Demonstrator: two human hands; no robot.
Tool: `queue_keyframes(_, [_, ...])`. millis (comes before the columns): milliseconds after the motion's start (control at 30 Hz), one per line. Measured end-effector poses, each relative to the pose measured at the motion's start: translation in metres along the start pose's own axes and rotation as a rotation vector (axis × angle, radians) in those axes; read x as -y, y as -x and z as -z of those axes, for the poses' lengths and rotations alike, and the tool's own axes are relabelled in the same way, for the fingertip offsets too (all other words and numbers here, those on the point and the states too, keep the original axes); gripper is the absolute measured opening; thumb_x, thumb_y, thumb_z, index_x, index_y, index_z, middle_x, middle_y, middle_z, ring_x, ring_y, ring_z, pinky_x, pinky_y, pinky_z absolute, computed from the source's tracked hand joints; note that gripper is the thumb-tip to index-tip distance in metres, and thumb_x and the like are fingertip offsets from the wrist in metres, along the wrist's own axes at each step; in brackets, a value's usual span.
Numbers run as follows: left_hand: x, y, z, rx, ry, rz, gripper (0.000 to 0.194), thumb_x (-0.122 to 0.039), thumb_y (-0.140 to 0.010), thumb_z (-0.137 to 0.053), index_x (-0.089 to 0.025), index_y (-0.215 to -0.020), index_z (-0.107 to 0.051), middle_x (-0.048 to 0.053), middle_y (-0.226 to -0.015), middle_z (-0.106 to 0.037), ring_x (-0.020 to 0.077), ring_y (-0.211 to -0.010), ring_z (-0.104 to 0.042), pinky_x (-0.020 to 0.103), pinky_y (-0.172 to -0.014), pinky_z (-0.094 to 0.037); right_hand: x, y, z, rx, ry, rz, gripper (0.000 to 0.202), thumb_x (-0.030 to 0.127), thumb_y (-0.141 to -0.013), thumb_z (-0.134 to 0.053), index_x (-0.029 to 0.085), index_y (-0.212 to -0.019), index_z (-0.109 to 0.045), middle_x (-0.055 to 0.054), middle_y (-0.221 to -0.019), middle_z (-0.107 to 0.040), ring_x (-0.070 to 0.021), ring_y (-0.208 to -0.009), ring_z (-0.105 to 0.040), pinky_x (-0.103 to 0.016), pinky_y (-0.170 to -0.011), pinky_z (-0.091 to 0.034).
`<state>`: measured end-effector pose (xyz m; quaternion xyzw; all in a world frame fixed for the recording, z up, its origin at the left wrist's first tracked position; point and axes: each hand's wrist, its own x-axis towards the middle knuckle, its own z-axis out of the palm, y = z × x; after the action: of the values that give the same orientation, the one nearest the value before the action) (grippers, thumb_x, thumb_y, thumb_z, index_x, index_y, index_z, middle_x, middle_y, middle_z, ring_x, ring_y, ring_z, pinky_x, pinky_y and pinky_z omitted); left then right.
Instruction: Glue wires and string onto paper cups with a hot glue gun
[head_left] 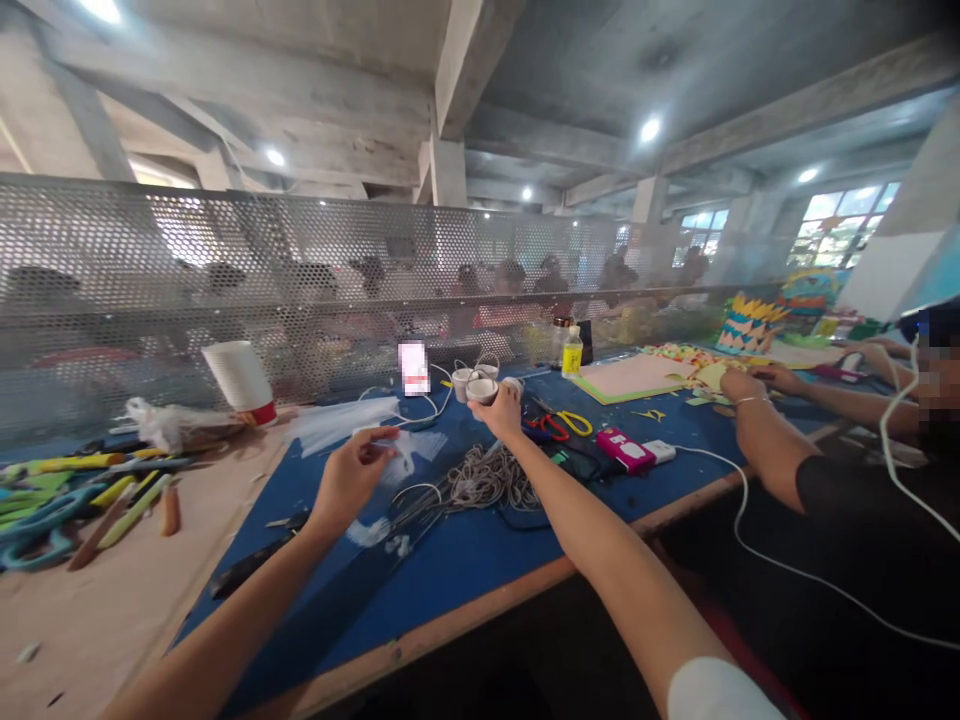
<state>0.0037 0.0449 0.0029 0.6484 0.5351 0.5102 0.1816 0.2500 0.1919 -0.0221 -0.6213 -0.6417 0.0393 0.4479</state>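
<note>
At center, gripping a small cup (481,391) in closed right hand (502,410); left of center, curling left hand (355,474) loosely by clear film (426,447), cannot tell whether gripping it.

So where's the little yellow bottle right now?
In the head view, the bottle stands right of center on the blue table, near the mesh screen, just left of the pink sheet.
</note>
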Motion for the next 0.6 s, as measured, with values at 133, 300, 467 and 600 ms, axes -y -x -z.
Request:
queue_keyframes(133, [-0.001, -0.014, 0.024, -0.066, -0.084, -0.054, 0.04, -0.037, -0.078, -0.06, -0.018, -0.113, -0.068, 0.008, -0.091, -0.075, 0.0244, -0.081, -0.07, 0.034, -0.07, -0.054, 0.001, 0.002, -0.008, 0.027, 0.028, -0.006, 0.061, 0.046, -0.074, -0.075, 0.009, -0.118, -0.056, -0.021, -0.121, -0.061, -0.0351, -0.119, -0.053, -0.042, -0.1, -0.042])
queue_keyframes(300, [0.011, -0.052, 0.051, -0.12, -0.23, -0.052, 0.045, -0.035, -0.079, -0.058, -0.019, -0.12, -0.067, 0.01, -0.1, -0.075, 0.0253, -0.084, -0.07, 0.035, -0.076, -0.054, -0.001, 0.001, -0.015, 0.032, 0.045, -0.019, 0.057, 0.043, -0.076, -0.073, 0.011, -0.119, -0.055, -0.02, -0.123, -0.059, -0.0347, -0.12, -0.053, -0.041, -0.099, -0.044])
queue_keyframes(467, [0.027, -0.09, 0.057, -0.166, -0.342, -0.042, 0.051, -0.031, -0.078, -0.059, -0.018, -0.127, -0.065, 0.01, -0.1, -0.076, 0.0259, -0.09, -0.071, 0.033, -0.081, -0.052, -0.005, 0.001, -0.017, 0.038, 0.073, -0.029, 0.06, 0.044, -0.078, -0.072, 0.01, -0.123, -0.052, -0.021, -0.126, -0.057, -0.0348, -0.12, -0.054, -0.041, -0.098, -0.045])
queue_keyframes(600, [0.031, -0.114, 0.046, -0.122, -0.447, -0.034, 0.053, -0.026, -0.08, -0.056, -0.016, -0.132, -0.059, 0.011, -0.113, -0.074, 0.025, -0.1, -0.07, 0.032, -0.088, -0.05, -0.005, 0.001, -0.015, 0.028, 0.104, -0.024, 0.06, 0.046, -0.079, -0.072, 0.01, -0.123, -0.052, -0.022, -0.127, -0.056, -0.0365, -0.125, -0.05, -0.043, -0.101, -0.042])
